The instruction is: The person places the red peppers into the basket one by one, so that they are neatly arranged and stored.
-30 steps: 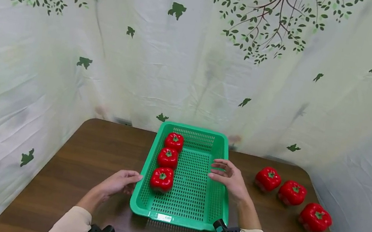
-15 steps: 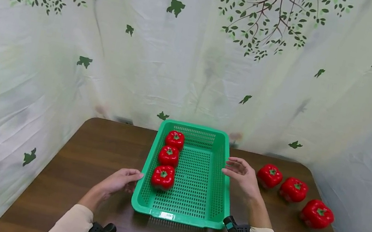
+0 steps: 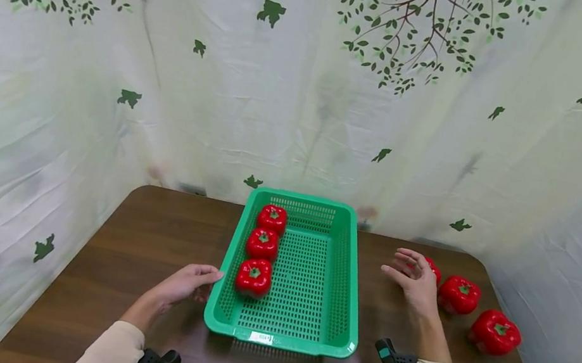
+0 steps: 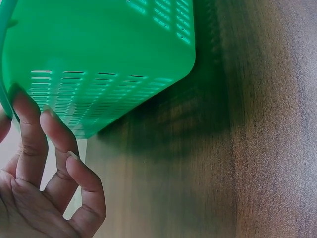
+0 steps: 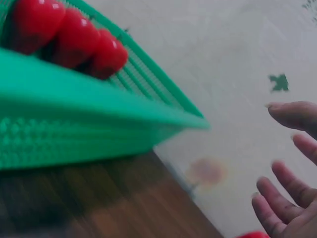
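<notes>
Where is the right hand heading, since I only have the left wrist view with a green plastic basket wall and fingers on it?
Observer: The right hand is out over the brown wooden table, right of the green perforated plastic basket, fingers spread and holding nothing.
Operator: What is it nearest to?
Observer: A red plastic bell pepper, mostly hidden behind the hand; whether they touch cannot be told.
Operator: More peppers out there?
Observer: Two more red peppers on the table, the middle one and the far right one.
Operator: Anything inside the basket?
Observer: Three red peppers in a row along its left side.
</notes>
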Demonstrator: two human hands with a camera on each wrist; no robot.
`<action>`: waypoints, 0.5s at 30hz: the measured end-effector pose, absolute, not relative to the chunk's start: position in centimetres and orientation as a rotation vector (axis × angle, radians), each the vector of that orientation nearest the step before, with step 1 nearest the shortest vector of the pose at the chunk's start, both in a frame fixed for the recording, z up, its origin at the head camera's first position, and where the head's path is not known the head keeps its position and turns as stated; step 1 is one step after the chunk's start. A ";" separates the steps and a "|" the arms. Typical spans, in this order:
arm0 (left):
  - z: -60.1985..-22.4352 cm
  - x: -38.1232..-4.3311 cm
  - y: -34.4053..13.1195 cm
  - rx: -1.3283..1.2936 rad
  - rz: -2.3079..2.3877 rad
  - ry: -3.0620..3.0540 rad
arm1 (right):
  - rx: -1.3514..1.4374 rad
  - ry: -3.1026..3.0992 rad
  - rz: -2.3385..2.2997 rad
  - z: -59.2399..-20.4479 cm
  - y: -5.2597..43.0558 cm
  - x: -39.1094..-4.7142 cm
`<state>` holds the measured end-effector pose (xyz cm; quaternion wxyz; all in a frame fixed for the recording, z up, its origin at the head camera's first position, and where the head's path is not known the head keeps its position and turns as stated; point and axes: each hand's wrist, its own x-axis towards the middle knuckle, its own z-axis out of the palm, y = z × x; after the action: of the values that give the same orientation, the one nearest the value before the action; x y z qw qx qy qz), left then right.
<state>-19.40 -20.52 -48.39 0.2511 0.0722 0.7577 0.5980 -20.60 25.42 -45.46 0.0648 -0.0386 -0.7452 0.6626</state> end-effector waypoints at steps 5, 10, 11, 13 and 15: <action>-48.6 -19.2 -20.5 0.176 1.618 2.063 | -0.184 -2.213 1.994 -46.0 27.4 -20.0; -48.4 -19.2 -20.5 0.180 1.626 2.072 | -0.198 -2.146 1.989 -45.8 29.3 -19.5; -48.4 -19.2 -20.5 0.188 1.630 2.071 | -0.194 -2.118 1.998 -45.8 29.7 -19.3; -48.3 -19.2 -20.4 0.196 1.636 2.063 | -0.198 -2.052 2.022 -45.7 30.6 -19.1; -48.1 -19.2 -20.4 0.201 1.633 2.061 | -0.209 -1.988 2.035 -45.8 31.4 -18.7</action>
<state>-19.21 -20.43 -48.15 0.2495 0.0740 0.7569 0.5995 -18.75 31.36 -45.77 0.1440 -0.0724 -0.6896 0.7060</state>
